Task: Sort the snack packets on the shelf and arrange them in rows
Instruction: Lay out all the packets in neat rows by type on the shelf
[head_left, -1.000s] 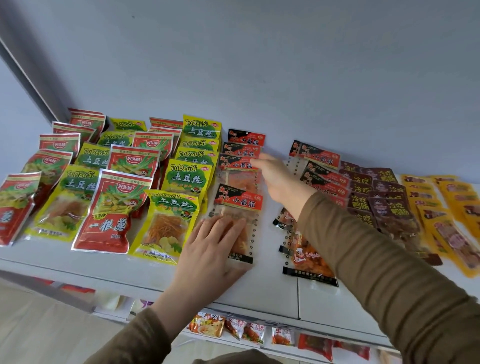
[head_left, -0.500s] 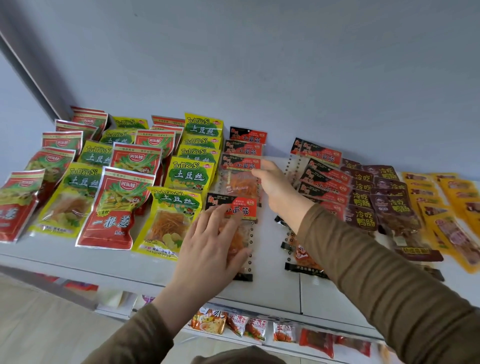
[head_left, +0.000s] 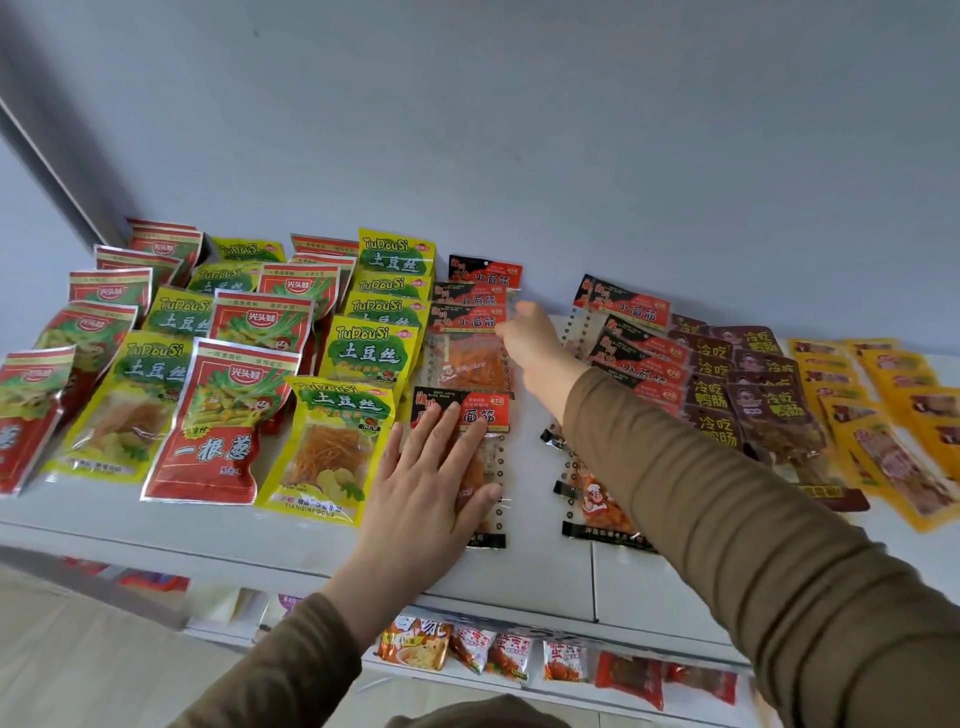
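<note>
Shelf (head_left: 545, 582) mostly sorted into rows of snack packets (head_left: 218, 415)
Green, red, brown and yellow rows look done; the black-red column remains. Left hand (head_left: 431, 483) presses flat, fingers straight, on its front packet (head_left: 483, 415); right hand (head_left: 530, 348) touches a rear packet, grip unclear

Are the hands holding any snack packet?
No grip shows. The left hand presses flat on the front black-and-red clear packet; the right hand touches a rear one's edge.

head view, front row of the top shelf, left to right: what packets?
Red packet at the left edge → yellow-green potato-shred packet → red scallion packet → yellow-green packet → clear black-red packet under the left hand → clear black-red packet → brown packets → yellow packets.
</note>
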